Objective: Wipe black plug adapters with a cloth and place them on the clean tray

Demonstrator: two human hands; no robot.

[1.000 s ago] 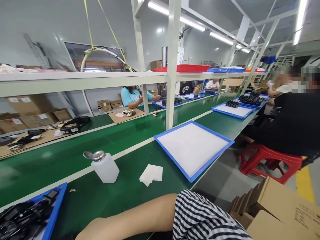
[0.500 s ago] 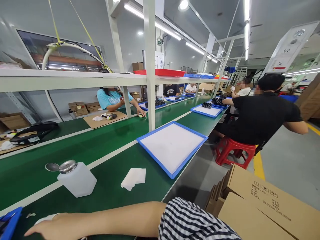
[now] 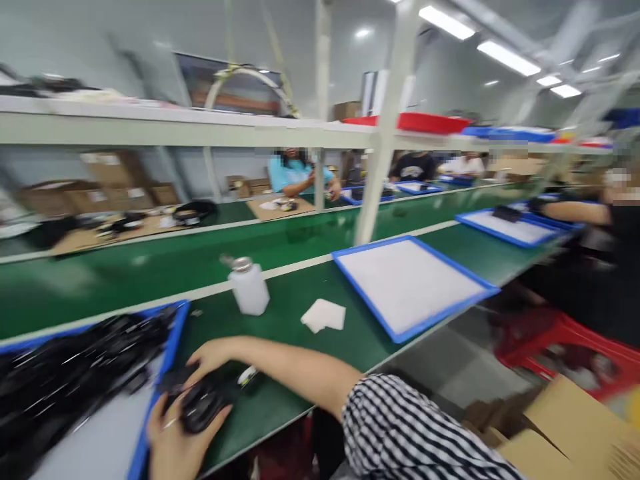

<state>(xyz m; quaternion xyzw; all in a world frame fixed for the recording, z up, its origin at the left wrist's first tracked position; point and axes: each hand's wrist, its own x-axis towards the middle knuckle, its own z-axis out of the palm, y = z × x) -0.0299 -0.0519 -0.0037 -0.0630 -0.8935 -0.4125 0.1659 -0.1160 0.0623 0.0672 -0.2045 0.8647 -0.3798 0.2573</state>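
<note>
Since a moment ago both hands now cup one black plastic part point(image 3: 203, 407) — left hand point(image 3: 173, 440) beneath, right hand point(image 3: 213, 360) curled over — beside the blue-rimmed tray point(image 3: 165, 373).

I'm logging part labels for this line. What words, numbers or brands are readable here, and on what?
No text reads in this frame; motion blur smears it all.
Cardboard box at lower right: dark print on its edge, too blurred to read.
Boxes under the shelf: pale labels, unreadable.
White bottle: no label shows.
Black part under the left hand and right hand: no marking legible.
</note>
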